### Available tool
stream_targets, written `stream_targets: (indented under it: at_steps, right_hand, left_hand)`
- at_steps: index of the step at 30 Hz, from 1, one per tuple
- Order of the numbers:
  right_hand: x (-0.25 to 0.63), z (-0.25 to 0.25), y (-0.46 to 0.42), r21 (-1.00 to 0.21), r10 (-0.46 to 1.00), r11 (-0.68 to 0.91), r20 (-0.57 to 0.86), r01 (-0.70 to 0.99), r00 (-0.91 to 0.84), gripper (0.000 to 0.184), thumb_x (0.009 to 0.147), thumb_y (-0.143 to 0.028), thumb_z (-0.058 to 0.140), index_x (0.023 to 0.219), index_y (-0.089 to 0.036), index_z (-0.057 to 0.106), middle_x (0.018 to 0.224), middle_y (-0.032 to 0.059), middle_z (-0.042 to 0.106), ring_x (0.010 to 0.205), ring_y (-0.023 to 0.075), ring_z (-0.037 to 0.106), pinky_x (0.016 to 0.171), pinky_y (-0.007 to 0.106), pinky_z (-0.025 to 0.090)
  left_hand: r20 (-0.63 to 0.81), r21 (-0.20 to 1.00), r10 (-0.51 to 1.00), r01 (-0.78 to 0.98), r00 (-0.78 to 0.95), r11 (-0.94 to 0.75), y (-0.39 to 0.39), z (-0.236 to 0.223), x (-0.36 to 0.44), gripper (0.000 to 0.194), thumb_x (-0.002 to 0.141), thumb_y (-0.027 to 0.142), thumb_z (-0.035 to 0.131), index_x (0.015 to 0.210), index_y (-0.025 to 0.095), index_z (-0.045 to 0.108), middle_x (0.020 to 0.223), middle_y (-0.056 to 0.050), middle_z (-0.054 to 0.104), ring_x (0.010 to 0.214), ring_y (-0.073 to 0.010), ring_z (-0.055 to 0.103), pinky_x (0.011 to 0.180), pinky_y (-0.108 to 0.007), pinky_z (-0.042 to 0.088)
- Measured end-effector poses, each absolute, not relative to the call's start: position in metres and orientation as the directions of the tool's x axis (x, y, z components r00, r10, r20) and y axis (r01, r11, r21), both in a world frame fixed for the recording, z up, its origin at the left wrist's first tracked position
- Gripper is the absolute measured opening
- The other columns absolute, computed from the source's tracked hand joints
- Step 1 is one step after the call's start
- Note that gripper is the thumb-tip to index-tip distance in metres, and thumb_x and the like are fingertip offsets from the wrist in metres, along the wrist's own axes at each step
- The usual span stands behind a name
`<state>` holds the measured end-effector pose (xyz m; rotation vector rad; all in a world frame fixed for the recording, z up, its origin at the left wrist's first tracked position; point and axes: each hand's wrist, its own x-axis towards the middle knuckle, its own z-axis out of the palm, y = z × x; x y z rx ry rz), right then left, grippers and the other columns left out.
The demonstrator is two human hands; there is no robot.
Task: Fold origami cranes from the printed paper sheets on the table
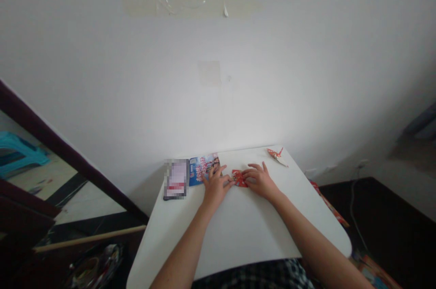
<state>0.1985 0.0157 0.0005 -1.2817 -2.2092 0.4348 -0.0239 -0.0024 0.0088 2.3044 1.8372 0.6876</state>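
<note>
A small piece of red printed paper (240, 178), apparently folded, lies on the white table between my two hands. My left hand (215, 184) has its thumb and forefinger closed at the paper's left edge, while its other fingers spread over a blue printed leaflet (197, 173). Over the right part of the paper sits my right hand (260, 181), its fingertips pressed on it and one finger raised. What the fingertips cover is hidden. Near the table's back right corner stands a red and white folded paper crane (276, 156).
A phone-like device (176, 180) with a blurred screen lies at the left edge of the white table (238, 234). Behind rises a plain wall (272, 75). Red printed sheets (329, 202) lie below the right side. A basket of odds and ends (97, 266) sits on the floor, lower left.
</note>
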Motion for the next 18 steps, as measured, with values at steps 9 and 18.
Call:
stream_targets:
  at_steps: [9, 18]
  right_hand:
    - [0.1955, 0.0033, 0.0115, -0.526, 0.849, 0.525, 0.272, 0.669, -0.452, 0.015, 0.085, -0.043, 0.071, 0.092, -0.030, 0.073, 0.127, 0.0018, 0.071, 0.141, 0.0308, 0.043, 0.117, 0.074, 0.001]
    - [0.1966, -0.0055, 0.0189, -0.548, 0.871, 0.487, 0.243, 0.680, -0.427, 0.018, 0.092, -0.043, 0.062, 0.091, -0.029, 0.073, 0.127, 0.0041, 0.071, 0.139, 0.0311, 0.046, 0.117, 0.076, 0.006]
  left_hand:
    - [0.315, 0.389, 0.934, 0.875, 0.166, -0.287, -0.0044, 0.0070, -0.0165, 0.016, 0.094, 0.036, 0.060, 0.096, 0.029, 0.074, 0.148, -0.002, 0.056, 0.141, -0.0313, 0.040, 0.116, -0.075, 0.017]
    - [0.318, 0.434, 0.935, 0.853, 0.156, -0.290, 0.0003, 0.0081, -0.0250, 0.011, 0.087, 0.039, 0.070, 0.088, 0.030, 0.076, 0.143, -0.001, 0.060, 0.140, -0.0299, 0.040, 0.119, -0.066, 0.020]
